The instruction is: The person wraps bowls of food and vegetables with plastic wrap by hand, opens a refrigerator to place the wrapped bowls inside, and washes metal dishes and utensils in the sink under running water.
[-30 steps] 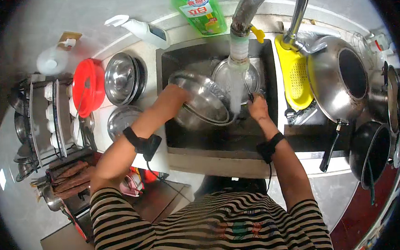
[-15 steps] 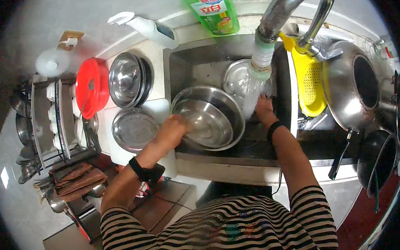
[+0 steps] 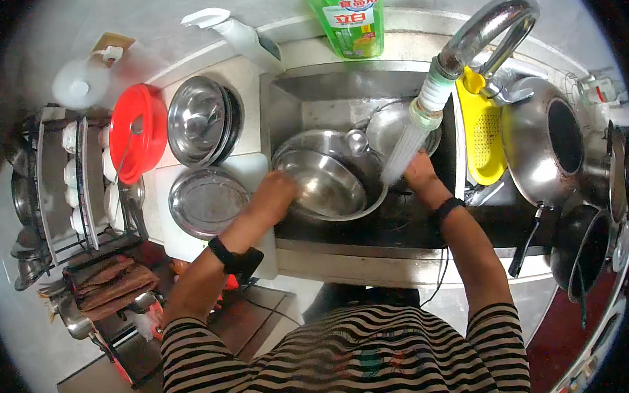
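My left hand [image 3: 277, 195] is closed on the near-left rim of a steel bowl [image 3: 328, 188], which sits tilted inside a larger steel basin [image 3: 311, 140] in the sink. To the right, my right hand [image 3: 420, 173] is closed beside the running water. A steel ladle [image 3: 356, 143] shows its round head over the basin's back rim; its handle seems to run towards my right hand, partly hidden by the water. Behind that hand lies a round steel pan [image 3: 405, 119]. Water pours from the faucet [image 3: 457, 51] between the basin and my right hand.
Left of the sink stand stacked steel bowls [image 3: 196, 123], a steel plate [image 3: 208, 201] and a red basin [image 3: 138, 135]. Green detergent [image 3: 353, 21] and a white spray bottle [image 3: 236, 39] stand behind. A yellow strainer [image 3: 484, 136] and a wok [image 3: 541, 139] are at right.
The ladle's head has come into view above the basin's back rim, near my right hand, which has risen slightly. My left hand stays on the bowl's rim. The view has shifted a little.
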The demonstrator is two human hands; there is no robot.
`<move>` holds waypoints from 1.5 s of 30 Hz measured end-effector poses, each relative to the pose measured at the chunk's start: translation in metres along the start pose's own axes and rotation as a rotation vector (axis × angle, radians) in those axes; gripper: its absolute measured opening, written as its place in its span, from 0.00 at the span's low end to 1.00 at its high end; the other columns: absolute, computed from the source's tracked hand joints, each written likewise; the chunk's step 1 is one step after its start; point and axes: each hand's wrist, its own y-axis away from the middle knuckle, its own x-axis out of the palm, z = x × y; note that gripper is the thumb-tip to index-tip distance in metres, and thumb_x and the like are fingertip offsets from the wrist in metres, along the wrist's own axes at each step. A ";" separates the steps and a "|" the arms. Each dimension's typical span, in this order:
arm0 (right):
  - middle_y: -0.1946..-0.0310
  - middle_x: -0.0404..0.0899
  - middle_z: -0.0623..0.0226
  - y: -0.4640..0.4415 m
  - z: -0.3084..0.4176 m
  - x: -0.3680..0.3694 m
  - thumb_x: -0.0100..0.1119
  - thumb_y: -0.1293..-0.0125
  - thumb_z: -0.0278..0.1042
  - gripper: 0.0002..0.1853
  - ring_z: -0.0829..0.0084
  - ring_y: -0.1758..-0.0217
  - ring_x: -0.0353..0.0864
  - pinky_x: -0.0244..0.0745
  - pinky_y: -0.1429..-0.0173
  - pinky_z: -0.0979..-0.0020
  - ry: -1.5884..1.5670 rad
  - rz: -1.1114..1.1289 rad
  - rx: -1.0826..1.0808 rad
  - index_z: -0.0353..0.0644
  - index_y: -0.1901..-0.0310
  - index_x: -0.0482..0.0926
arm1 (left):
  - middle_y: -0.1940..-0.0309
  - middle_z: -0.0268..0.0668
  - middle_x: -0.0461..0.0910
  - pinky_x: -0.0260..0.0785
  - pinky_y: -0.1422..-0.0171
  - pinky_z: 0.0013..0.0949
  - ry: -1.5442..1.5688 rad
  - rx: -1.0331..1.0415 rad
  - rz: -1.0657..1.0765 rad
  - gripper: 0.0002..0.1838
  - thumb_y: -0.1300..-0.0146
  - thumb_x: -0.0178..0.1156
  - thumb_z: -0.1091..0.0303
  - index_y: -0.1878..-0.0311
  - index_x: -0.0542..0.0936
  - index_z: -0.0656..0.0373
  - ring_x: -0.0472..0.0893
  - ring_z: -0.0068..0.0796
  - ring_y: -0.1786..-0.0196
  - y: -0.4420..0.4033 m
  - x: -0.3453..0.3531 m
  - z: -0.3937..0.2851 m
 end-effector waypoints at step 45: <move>0.72 0.74 0.51 0.031 0.147 -0.247 0.60 0.45 0.30 0.10 0.49 0.68 0.74 0.68 0.65 0.60 -0.333 0.037 0.378 0.36 0.67 0.70 | 0.73 0.38 0.78 0.66 0.58 0.46 0.584 -0.271 -0.319 0.04 0.50 0.53 0.72 0.71 0.76 0.53 0.79 0.41 0.64 -0.077 0.063 -0.023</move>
